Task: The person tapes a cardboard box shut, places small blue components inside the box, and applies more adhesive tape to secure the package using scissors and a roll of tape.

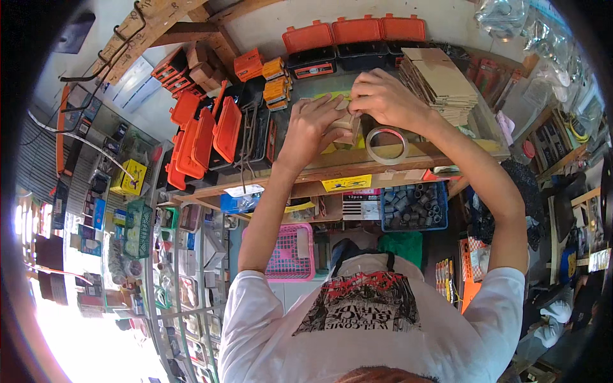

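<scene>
A small brown cardboard box (353, 134) rests on the worktable in front of me. My left hand (317, 125) grips it from the left, with fingers spread over its top and the thumb along the near side. At the box's far right corner, the bent fingertips of my right hand (380, 101) pinch its edge; the fingers hide exactly what they hold. Just right of the box, a roll of tape (387, 145) lies flat near the table's front edge. Behind my right forearm is a stack of flattened cardboard boxes (443, 79).
Black cases with open orange lids (306, 39) line the back, and more orange-lidded cases (203, 143) crowd the left. Small orange boxes (276, 88) are piled between them. Below the wooden table edge (311, 172) sit a blue crate of grey fittings (414, 206) and a pink basket (287, 253).
</scene>
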Motion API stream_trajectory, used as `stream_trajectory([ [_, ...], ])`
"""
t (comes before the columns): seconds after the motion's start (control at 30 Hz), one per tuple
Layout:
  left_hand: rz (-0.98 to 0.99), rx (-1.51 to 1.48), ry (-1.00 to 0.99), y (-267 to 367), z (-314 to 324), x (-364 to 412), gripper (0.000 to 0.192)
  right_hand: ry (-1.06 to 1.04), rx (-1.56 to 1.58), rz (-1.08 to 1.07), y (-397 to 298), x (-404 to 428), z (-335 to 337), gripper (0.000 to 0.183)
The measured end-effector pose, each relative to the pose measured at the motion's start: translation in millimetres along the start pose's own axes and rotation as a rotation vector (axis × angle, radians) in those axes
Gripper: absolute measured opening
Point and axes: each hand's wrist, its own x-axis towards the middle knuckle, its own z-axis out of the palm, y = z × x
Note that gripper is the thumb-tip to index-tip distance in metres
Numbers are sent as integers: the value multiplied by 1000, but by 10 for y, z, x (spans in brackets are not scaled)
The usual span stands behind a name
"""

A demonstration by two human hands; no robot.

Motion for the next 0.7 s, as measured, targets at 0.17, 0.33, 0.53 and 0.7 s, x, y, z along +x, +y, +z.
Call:
stream_trajectory([
  [0.17, -6, -24, -1, 19, 5, 12, 42, -5, 13, 12, 19, -7, -3, 13],
  [0.33, -6, -12, 2, 7, -5, -2, 43, -69, 56, 7, 21, 43, -31, 9],
  [0.53, -33, -46, 3, 43, -29, 9, 46, -41, 175, 214, -123, -103, -41, 34],
  [0.7, -45, -70, -16, 30, -23, 13, 48, -89, 168, 236, -159, -189, -63, 47],
])
